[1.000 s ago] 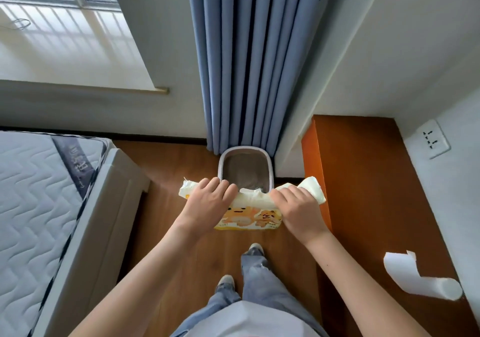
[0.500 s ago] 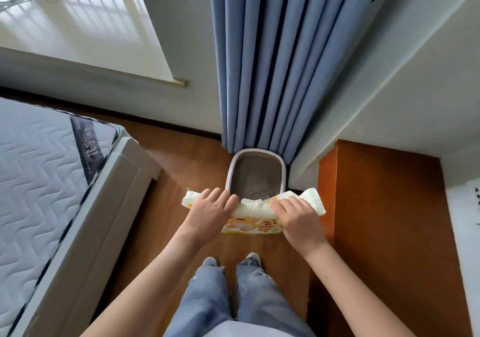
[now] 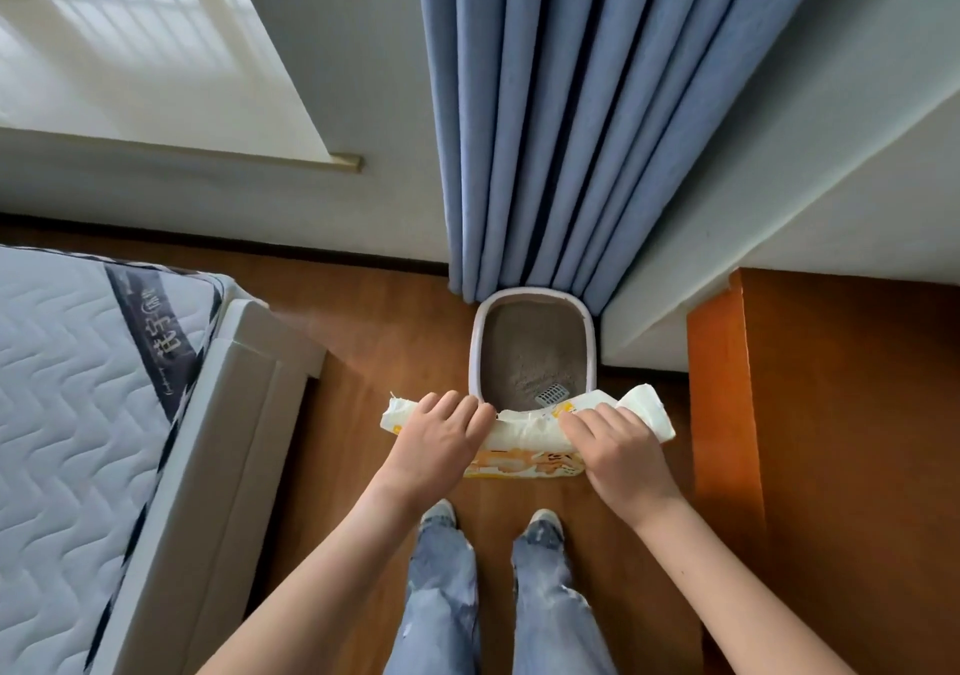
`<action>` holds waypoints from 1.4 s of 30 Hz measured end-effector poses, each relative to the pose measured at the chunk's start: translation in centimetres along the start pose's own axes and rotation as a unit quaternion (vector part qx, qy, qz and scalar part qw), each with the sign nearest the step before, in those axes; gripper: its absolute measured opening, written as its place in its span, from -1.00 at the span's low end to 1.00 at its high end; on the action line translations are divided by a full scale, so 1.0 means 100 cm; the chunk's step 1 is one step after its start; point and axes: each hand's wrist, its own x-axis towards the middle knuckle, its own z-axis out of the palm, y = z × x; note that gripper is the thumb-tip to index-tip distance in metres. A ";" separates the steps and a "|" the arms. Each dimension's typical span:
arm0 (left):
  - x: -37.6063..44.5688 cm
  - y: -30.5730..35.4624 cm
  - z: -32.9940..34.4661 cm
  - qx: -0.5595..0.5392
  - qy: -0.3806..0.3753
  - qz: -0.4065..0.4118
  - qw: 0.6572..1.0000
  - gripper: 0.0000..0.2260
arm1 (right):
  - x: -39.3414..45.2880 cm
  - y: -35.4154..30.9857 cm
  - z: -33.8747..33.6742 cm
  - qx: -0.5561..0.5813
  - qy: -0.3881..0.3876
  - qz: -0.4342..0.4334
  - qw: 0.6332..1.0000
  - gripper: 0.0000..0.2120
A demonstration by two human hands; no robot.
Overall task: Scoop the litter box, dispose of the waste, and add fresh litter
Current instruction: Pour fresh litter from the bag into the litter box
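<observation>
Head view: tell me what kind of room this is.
Most likely a bedroom in a home. A quilted mattress on a bed frame stands at the left, blue curtains hang beside a window, and a litter box sits on the wooden floor.

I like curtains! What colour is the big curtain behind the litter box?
The curtain is plain blue, hanging in folds; the head view shows it.

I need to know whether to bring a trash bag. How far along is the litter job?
Scooping looks done or paused: the scoop lies in the litter box. In hand: both hands, left and right, grip the litter bag by its top. Pouring remains; disposal cannot be judged.
</observation>
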 end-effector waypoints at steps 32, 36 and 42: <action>0.005 -0.264 0.501 0.175 0.233 -0.072 0.954 -0.85 | 0.134 0.058 0.544 -0.081 0.128 -0.168 0.974 -0.83; 0.012 -0.275 0.493 0.198 0.264 -0.107 0.938 -0.75 | 0.164 0.059 0.548 -0.078 0.174 -0.157 0.969 -0.76; -0.006 -0.279 0.482 0.206 0.225 -0.144 0.941 -0.75 | 0.176 0.039 0.557 -0.036 0.165 -0.156 0.973 -0.74</action>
